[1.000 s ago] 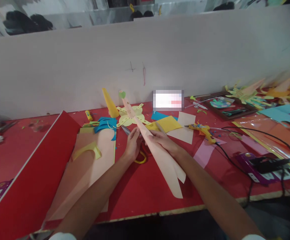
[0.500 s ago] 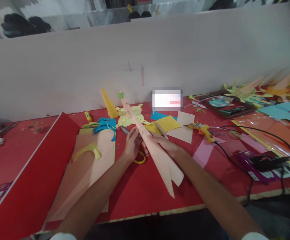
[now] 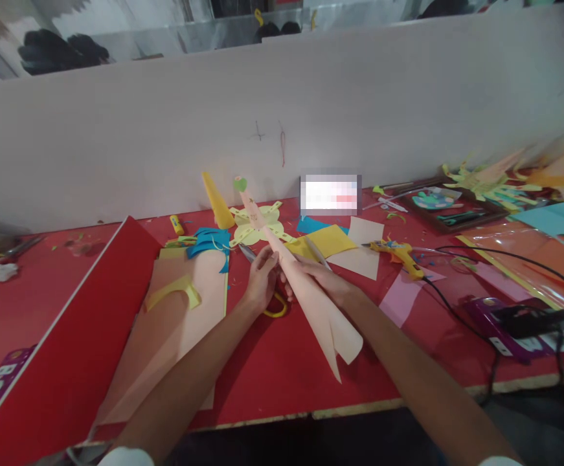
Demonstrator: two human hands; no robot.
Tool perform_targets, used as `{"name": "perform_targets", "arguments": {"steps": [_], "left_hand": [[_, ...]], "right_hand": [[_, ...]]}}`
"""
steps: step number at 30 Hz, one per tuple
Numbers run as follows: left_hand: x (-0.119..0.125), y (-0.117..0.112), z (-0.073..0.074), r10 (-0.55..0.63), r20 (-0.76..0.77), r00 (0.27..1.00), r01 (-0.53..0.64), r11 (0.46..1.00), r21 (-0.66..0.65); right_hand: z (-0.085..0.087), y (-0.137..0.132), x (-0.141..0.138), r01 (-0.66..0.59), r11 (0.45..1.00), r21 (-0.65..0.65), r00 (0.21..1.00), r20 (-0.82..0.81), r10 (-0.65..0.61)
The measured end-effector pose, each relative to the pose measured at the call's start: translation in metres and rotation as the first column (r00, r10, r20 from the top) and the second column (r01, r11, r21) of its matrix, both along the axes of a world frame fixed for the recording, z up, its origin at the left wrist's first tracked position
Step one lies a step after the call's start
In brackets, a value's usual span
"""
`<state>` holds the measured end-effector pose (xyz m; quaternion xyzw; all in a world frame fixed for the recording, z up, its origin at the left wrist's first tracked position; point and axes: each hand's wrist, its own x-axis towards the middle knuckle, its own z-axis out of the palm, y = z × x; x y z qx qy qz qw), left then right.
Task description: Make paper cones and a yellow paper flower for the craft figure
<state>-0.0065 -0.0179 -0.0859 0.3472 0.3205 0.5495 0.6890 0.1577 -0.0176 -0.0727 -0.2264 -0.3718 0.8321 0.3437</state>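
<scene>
A long cone of rolled peach paper [image 3: 311, 299] slants across the middle of the view, its wide end toward me. Its narrow end points at the wall, close to a small green paper piece [image 3: 239, 184]. My left hand [image 3: 263, 279] closes on the cone's left side, fingers curled against the paper. From the right, my right hand [image 3: 321, 275] wraps round the cone, with some fingertips showing beneath it. Under the hands lie scissors [image 3: 276, 306] with yellow handles, partly hidden. A pale yellow cut-paper shape [image 3: 257, 225] and a yellow cone [image 3: 217, 200] are beyond.
A glue gun [image 3: 401, 254] with a black cord lies right, near yellow paper [image 3: 327, 243] and pink paper [image 3: 405, 296]. Leftward are peach sheets [image 3: 175, 336], blue paper strips [image 3: 210, 241], a glue stick [image 3: 177, 225] and a red board [image 3: 68, 336]. A white wall [image 3: 165, 136] borders the table.
The whole scene has shifted slightly to the right in view. Both hands keep their hold on the cone, which looks rolled slightly differently at its wide end.
</scene>
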Motion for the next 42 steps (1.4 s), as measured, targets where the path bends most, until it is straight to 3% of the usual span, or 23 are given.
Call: {"name": "perform_targets", "arguments": {"steps": [5,17,23,30,42], "left_hand": [[0.003,0.004,-0.002,0.136,-0.006,0.991,-0.136,0.990,0.048],[0.001,0.007,-0.009,0.167,0.011,0.986,-0.167,0.986,0.014],[-0.002,0.010,-0.014,0.160,0.023,0.987,-0.161,0.987,0.022],[-0.002,0.013,-0.021,0.192,0.010,0.981,-0.192,0.981,0.016],[0.003,0.006,-0.009,0.201,0.000,0.980,-0.198,0.964,0.178]], "right_hand": [[-0.004,0.002,0.000,0.037,0.999,-0.034,0.999,0.029,-0.036],[0.001,0.001,0.001,-0.018,0.999,0.035,1.000,-0.001,0.018],[0.004,-0.001,0.002,-0.055,0.997,-0.053,0.998,0.012,0.056],[0.000,0.000,0.001,-0.050,0.996,-0.070,0.999,-0.024,0.048],[-0.001,0.003,0.003,-0.012,0.999,-0.053,1.000,0.016,0.012]]}}
